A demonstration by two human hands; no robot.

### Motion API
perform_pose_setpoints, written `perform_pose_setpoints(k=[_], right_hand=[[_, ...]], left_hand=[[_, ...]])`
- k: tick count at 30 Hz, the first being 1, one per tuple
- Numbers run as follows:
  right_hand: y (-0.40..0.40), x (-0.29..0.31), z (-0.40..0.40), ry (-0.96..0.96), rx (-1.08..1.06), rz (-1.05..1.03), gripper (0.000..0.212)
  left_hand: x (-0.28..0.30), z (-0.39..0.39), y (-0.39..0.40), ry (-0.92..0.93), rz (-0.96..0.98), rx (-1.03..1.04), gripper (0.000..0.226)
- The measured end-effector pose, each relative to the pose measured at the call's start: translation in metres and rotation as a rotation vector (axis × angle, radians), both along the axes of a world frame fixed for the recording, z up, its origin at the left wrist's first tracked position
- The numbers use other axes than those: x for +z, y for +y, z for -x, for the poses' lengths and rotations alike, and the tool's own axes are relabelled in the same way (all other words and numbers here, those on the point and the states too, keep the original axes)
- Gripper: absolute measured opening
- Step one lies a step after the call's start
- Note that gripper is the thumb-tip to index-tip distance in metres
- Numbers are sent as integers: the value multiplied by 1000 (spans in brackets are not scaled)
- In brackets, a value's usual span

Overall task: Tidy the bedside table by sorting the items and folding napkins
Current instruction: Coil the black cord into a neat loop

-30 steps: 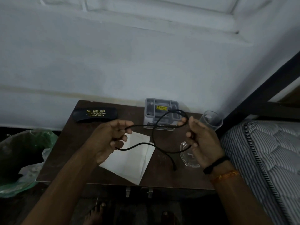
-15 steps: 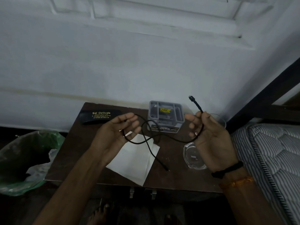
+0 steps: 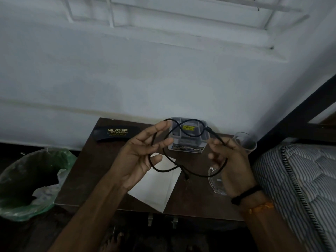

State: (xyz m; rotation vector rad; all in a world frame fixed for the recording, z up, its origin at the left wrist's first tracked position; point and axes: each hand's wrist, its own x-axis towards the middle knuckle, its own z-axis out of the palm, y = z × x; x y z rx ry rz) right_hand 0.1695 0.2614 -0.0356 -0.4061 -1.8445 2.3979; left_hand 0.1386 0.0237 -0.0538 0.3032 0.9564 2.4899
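A thin black cable (image 3: 189, 136) hangs in loops above the dark brown bedside table (image 3: 87, 166), held between both hands. My left hand (image 3: 140, 157) has its fingers spread, and the cable runs across them. My right hand (image 3: 231, 160) pinches the cable near one plug end. Its other end dangles over a white napkin (image 3: 156, 190) lying flat on the table. Behind the loops stands a grey plastic organiser box (image 3: 188, 140). At the table's back left lies a black spectacle case (image 3: 116, 132).
A clear glass tumbler (image 3: 245, 141) stands at the table's right edge. A clear glass dish (image 3: 215, 182) lies partly under my right hand. A bin lined with green plastic (image 3: 29, 179) sits on the floor at left. A striped mattress (image 3: 298, 188) borders the right.
The cable has been gathered into a tighter double loop in front of the grey box. The plug end that stuck up above my right hand now points left, and both hands are closer together.
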Motion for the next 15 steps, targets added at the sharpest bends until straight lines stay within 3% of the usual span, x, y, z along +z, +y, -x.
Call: perform_pose_setpoints(k=[4, 7, 9, 15], right_hand=[[-4, 2, 3, -13, 9, 230, 12], [-8, 6, 1, 10, 88, 246, 39], [-7, 9, 1, 36, 83, 233, 45], [2, 22, -4, 196, 89, 249, 19]], left_hand=[[2, -3, 1, 46, 1, -62, 52], [2, -4, 4, 80, 8, -112, 47], [3, -3, 6, 94, 10, -121, 41], [3, 2, 1, 105, 46, 1, 36]])
